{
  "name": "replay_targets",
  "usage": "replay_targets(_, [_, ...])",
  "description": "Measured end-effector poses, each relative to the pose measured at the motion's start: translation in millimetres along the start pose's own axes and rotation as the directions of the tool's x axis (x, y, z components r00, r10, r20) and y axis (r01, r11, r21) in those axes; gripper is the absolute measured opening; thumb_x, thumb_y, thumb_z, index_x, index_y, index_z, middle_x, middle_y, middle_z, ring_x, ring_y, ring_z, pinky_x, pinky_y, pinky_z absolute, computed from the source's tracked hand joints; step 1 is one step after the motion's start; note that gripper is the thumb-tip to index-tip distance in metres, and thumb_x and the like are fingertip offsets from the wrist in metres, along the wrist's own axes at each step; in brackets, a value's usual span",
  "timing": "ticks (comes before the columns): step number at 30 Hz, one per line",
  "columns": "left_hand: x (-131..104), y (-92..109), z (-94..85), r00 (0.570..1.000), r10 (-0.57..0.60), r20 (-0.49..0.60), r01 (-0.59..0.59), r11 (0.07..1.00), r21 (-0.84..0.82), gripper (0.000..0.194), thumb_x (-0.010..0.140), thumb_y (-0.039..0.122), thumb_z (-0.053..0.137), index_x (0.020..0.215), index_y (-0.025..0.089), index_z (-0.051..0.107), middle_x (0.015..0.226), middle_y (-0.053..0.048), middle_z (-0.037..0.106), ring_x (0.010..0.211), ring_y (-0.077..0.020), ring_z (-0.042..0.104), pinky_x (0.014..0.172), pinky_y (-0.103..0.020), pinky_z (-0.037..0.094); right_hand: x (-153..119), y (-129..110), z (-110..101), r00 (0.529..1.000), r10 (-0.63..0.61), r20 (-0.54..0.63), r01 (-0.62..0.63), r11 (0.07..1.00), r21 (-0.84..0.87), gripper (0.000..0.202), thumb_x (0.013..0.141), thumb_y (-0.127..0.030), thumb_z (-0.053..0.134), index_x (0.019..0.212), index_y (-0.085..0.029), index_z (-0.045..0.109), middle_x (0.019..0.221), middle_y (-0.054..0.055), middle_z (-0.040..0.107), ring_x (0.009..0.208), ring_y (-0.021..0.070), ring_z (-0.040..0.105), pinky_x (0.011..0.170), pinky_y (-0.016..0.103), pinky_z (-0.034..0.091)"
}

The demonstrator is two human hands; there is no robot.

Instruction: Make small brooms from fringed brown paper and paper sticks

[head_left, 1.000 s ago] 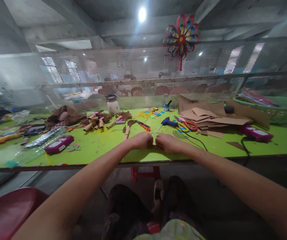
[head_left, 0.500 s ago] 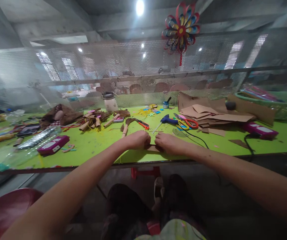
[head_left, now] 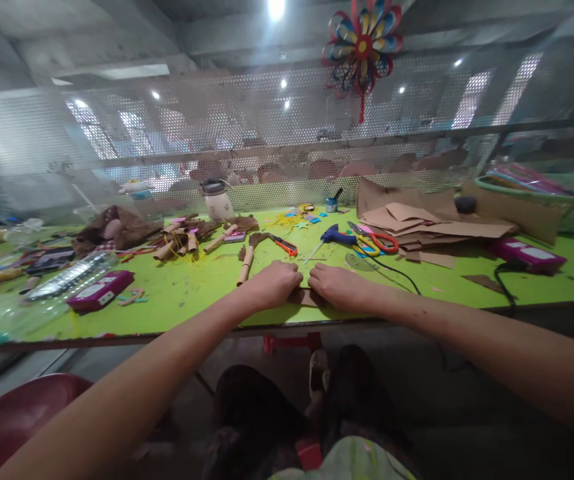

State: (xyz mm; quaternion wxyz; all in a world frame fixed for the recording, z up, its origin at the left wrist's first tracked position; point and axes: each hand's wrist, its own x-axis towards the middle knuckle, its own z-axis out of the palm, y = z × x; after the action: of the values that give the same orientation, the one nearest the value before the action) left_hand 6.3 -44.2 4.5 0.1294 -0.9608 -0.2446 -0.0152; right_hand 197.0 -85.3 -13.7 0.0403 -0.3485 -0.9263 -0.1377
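Close to the table's front edge, a small piece of brown paper (head_left: pixel 307 297) lies between my two hands. My left hand (head_left: pixel 277 283) is closed on its left end, with the fingertips curled down. On its right end my right hand (head_left: pixel 337 285) is closed in the same way. The fingers hide both ends of the paper. Just beyond the hands are a blue hot glue gun (head_left: pixel 337 236), an orange utility knife (head_left: pixel 285 247) and a rolled brown paper tube with a frayed top (head_left: pixel 247 261).
Scissors with orange handles (head_left: pixel 385 243) lie by stacked brown paper (head_left: pixel 417 227). A purple box (head_left: pixel 101 291) and plastic bottle (head_left: pixel 71 277) are left; another purple box (head_left: pixel 531 257) and a green basket (head_left: pixel 521 190) are right. A cord (head_left: pixel 397 275) runs behind my right wrist.
Both hands stay at the brown paper with almost no movement, and slightly more of the paper shows between them. The whole view has shifted a little.
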Motion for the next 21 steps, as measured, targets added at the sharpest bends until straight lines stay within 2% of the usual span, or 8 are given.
replay_targets(3, [-2.3,3.5,4.0,1.000,-0.012,-0.026,0.013,0.999,0.031,0.013,0.072,0.010,0.049,0.073,0.012,0.061,0.072,-0.009,0.056,0.066,-0.0180,0.052,0.061,-0.028,0.038,-1.3,-3.1,-2.9,0.999,-0.019,0.026,0.020,0.999,-0.048,0.015,0.087,-0.016,0.048,0.091,-0.008,0.060,0.086,0.012,0.058,0.084,0.0216,0.050,0.072,0.032,0.037])
replay_targets(6, [-1.5,3.3,7.7,0.994,-0.092,-0.052,0.091,0.996,-0.016,0.015,0.072,0.012,0.048,0.071,0.012,0.063,0.072,-0.010,0.057,0.065,-0.0177,0.052,0.059,-0.027,0.038,-2.1,-5.3,-6.3,0.997,-0.056,0.055,0.060,0.994,-0.088,0.018,0.088,-0.017,0.046,0.092,-0.008,0.061,0.083,0.013,0.059,0.082,0.0219,0.050,0.072,0.033,0.038])
replay_targets(9, [1.7,-2.4,7.1,0.979,-0.205,-0.009,0.201,0.966,-0.161,0.019,0.067,0.011,0.049,0.071,0.013,0.068,0.070,-0.009,0.060,0.063,-0.0162,0.053,0.058,-0.026,0.038,-2.8,-4.7,-7.7,0.996,-0.059,0.064,0.064,0.994,-0.089,0.018,0.088,-0.017,0.046,0.092,-0.008,0.061,0.083,0.013,0.059,0.083,0.0219,0.051,0.071,0.032,0.037])
replay_targets(12, [2.8,-11.9,1.2,0.959,-0.271,0.082,0.281,0.875,-0.394,0.026,0.061,0.009,0.050,0.076,0.015,0.071,0.072,-0.005,0.065,0.066,-0.0148,0.056,0.061,-0.023,0.040,-5.4,-1.3,-7.0,0.998,-0.030,0.053,0.032,0.998,-0.050,0.016,0.086,-0.018,0.049,0.090,-0.009,0.061,0.085,0.012,0.059,0.085,0.0212,0.051,0.070,0.030,0.037])
replay_targets(14, [0.0,-16.5,-3.8,0.939,-0.323,0.116,0.329,0.753,-0.569,0.030,0.061,0.009,0.050,0.082,0.013,0.072,0.077,-0.005,0.068,0.071,-0.0148,0.057,0.065,-0.022,0.042,-8.2,1.7,-5.2,0.999,0.029,0.018,-0.029,1.000,-0.001,0.014,0.085,-0.017,0.050,0.087,-0.010,0.061,0.085,0.011,0.059,0.083,0.0197,0.051,0.068,0.028,0.036])
replay_targets(17, [-8.6,-13.9,-10.1,0.907,-0.380,0.183,0.357,0.459,-0.814,0.037,0.064,0.014,0.051,0.096,0.010,0.068,0.080,-0.005,0.068,0.070,-0.0133,0.057,0.066,-0.023,0.044,-11.9,5.6,-1.1,0.983,0.178,-0.050,-0.169,0.975,0.144,0.014,0.084,-0.016,0.049,0.080,-0.013,0.062,0.081,0.009,0.060,0.075,0.0164,0.052,0.064,0.026,0.034])
replay_targets(19, [-14.8,-5.4,-12.5,0.879,-0.423,0.220,0.348,0.255,-0.902,0.040,0.065,0.015,0.050,0.101,0.009,0.066,0.074,-0.004,0.065,0.063,-0.0108,0.054,0.063,-0.022,0.044,-14.0,6.8,0.8,0.966,0.246,-0.082,-0.215,0.937,0.274,0.014,0.082,-0.015,0.048,0.077,-0.014,0.062,0.077,0.007,0.061,0.070,0.0143,0.052,0.062,0.024,0.034])
replay_targets(21, [-19.5,5.2,-12.9,0.825,-0.518,0.225,0.320,0.100,-0.942,0.037,0.067,0.018,0.050,0.099,0.009,0.066,0.072,-0.003,0.062,0.061,-0.0094,0.052,0.060,-0.022,0.044,-16.2,6.2,0.6,0.955,0.278,-0.102,-0.216,0.891,0.400,0.013,0.079,-0.014,0.049,0.076,-0.014,0.062,0.074,0.005,0.062,0.066,0.0126,0.052,0.060,0.023,0.034])
